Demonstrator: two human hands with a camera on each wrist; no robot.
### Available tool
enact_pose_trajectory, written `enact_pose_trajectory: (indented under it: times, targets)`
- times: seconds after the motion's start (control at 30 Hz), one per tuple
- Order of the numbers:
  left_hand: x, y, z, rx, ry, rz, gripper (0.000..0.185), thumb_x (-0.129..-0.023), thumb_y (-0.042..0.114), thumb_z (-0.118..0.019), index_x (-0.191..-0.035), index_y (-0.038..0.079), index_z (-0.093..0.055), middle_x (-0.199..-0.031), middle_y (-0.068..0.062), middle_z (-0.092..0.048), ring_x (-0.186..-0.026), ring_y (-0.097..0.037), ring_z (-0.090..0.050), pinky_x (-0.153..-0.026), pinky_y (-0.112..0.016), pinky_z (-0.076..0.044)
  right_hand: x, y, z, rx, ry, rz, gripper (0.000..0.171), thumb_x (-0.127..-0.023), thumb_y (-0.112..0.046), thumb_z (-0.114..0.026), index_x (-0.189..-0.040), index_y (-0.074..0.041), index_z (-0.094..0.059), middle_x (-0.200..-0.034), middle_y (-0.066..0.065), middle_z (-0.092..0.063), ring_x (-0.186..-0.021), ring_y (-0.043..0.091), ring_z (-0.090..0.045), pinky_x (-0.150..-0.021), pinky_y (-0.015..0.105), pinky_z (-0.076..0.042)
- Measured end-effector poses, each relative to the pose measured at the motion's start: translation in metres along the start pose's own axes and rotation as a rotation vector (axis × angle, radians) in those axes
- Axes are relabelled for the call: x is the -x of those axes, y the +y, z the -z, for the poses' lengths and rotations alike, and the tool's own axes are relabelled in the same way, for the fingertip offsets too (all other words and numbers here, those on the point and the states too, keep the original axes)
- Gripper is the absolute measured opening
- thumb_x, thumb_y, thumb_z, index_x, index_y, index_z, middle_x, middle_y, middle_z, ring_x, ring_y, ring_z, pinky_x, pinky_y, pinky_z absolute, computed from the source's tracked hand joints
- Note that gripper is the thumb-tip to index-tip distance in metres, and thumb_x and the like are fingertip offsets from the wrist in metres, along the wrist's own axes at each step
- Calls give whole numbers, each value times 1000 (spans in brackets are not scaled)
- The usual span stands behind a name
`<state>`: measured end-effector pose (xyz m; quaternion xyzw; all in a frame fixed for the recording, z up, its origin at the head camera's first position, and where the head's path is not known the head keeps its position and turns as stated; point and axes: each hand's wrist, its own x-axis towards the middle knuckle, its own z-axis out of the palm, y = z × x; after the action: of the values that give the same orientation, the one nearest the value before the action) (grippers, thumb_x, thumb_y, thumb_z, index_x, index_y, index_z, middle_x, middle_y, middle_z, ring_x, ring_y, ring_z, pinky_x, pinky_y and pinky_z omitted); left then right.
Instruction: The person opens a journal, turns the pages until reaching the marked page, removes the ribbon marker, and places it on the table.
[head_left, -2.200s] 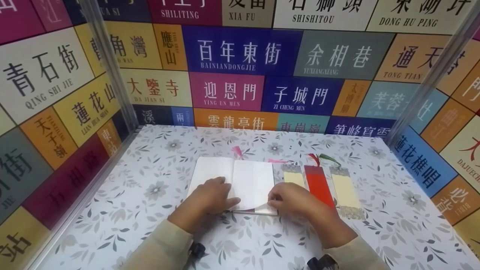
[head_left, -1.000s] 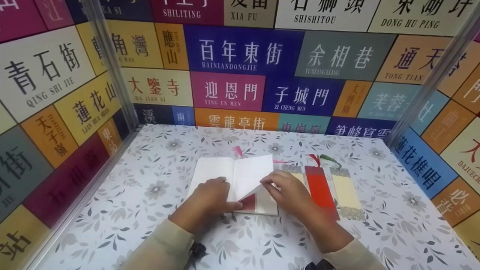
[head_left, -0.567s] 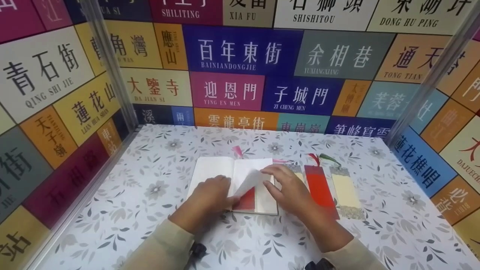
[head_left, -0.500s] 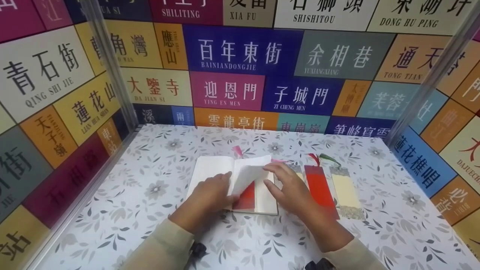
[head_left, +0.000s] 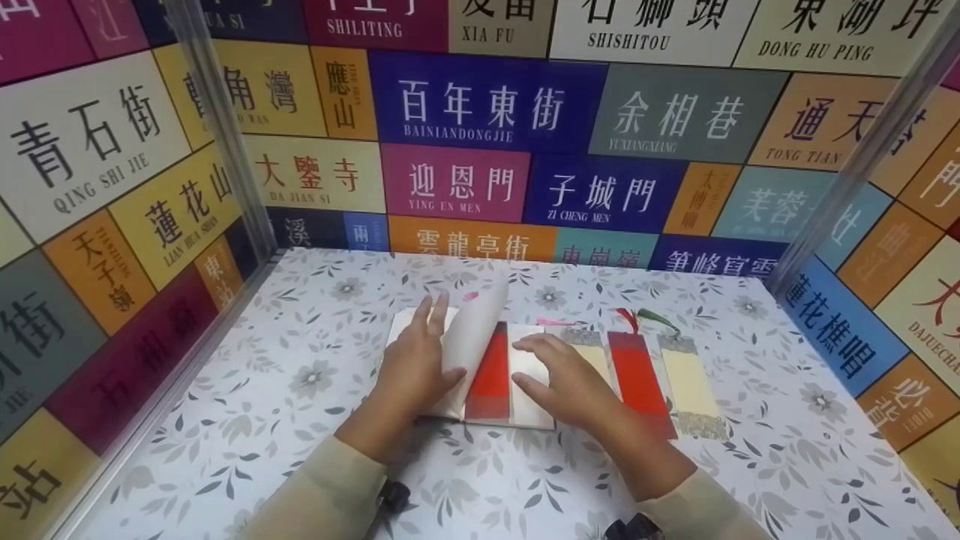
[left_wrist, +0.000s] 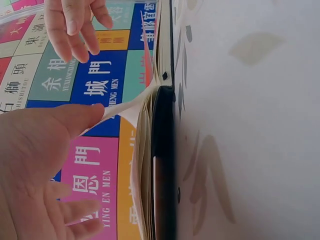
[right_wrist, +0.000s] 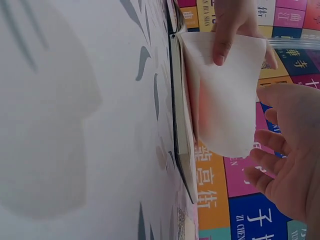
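Note:
A small book (head_left: 531,375) lies open on the table. One of its pages (head_left: 480,326) stands raised and curved near the middle. My left hand (head_left: 414,352) is over the left half, its thumb touching the raised page and its other fingers extended and spread behind it. Flat on the right half lies a red bookmark (head_left: 491,375), bared beneath the lifted page. My right hand (head_left: 574,382) hovers by the book's right edge, fingers apart, holding nothing. In the right wrist view the raised page (right_wrist: 227,95) stands apart from the right fingers.
Right of the book lie a cream bookmark (head_left: 589,352) partly hidden by the right hand, a red bookmark (head_left: 639,386) and another cream bookmark (head_left: 690,382). A floral-patterned table (head_left: 300,450) is backed by a wall (head_left: 480,97) of coloured name panels.
The right hand lifted the page by its corner and let go. The page has swung up and left against the left thumb, uncovering the red bookmark. The left fingers have risen and spread.

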<state>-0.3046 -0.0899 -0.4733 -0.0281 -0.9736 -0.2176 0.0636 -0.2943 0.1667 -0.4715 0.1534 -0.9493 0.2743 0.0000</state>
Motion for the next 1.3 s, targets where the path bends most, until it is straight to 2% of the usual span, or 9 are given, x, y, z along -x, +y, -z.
enact_pose_trajectory:
  times: [0.1,0.27,0.4,0.6,0.7,0.77,0.97,1.2,1.3]
  targets:
    - [0,-2,0,-54,41,-59,133,-81,36,-95,-172,43,2,-183,-4,-8,-162,-37,-35,-128,-60,-40,-6,-1,-3,11,-65,-28,63,-96,-50,-76,-154,-49,-51,-166,-13,-47,-157,20,-43,-122,57,-48]
    - [1,-5,-2,-120,45,-112,131,-80,36,-95,-173,37,-4,-183,-8,-3,-167,-42,-18,-131,-65,-31,-19,-3,-9,54,-173,-25,74,-93,-56,-77,-158,-55,-43,-173,-15,-37,-164,22,-32,-125,63,-42]
    - [0,-6,-3,-141,44,-118,134,-78,36,-97,-173,40,-3,-184,-7,-1,-169,-42,-9,-133,-67,-25,-29,-3,-11,78,-219,6,80,-92,-59,-78,-161,-55,-38,-175,-17,-33,-166,22,-28,-126,65,-40]
    - [0,-7,-3,-169,16,-111,137,-76,38,-98,-172,44,0,-184,-5,5,-170,-41,-1,-133,-69,-21,-42,-6,-15,135,-235,60,82,-93,-61,-74,-165,-47,-37,-177,-13,-32,-167,23,-27,-130,63,-35]
    - [0,-8,-4,-199,-24,-105,137,-76,41,-98,-172,43,-1,-184,-4,5,-170,-41,-1,-133,-69,-21,-46,-9,-18,166,-250,63,83,-93,-63,-73,-165,-46,-36,-178,-12,-30,-167,23,-25,-131,63,-33]
    - [0,-8,-5,-212,-84,-98,133,-77,44,-96,-173,41,-4,-184,-3,0,-170,-39,-2,-133,-68,-21,-49,-10,-20,181,-265,57,84,-93,-65,-73,-166,-47,-35,-178,-12,-29,-168,24,-24,-131,63,-33]
    - [2,-10,-3,-190,-265,-96,108,-81,48,-91,-170,38,-29,-180,0,-27,-170,-35,-9,-135,-65,-20,-58,-9,-27,234,-286,102,82,-94,-65,-71,-165,-45,-37,-177,-9,-32,-167,25,-27,-131,61,-33]
    - [1,-11,-3,-218,-308,-121,90,-85,48,-88,-163,40,-44,-181,2,-25,-171,-34,-3,-135,-68,-10,-62,-12,-36,266,-310,126,79,-95,-65,-70,-164,-47,-37,-177,-11,-32,-166,25,-28,-132,57,-33]
    - [2,-11,-4,-216,-344,-137,80,-90,46,-84,-161,39,-48,-180,2,-28,-171,-33,-6,-135,-67,-12,-63,-14,-38,278,-317,149,77,-96,-65,-68,-165,-45,-38,-177,-10,-32,-167,26,-27,-134,57,-30]
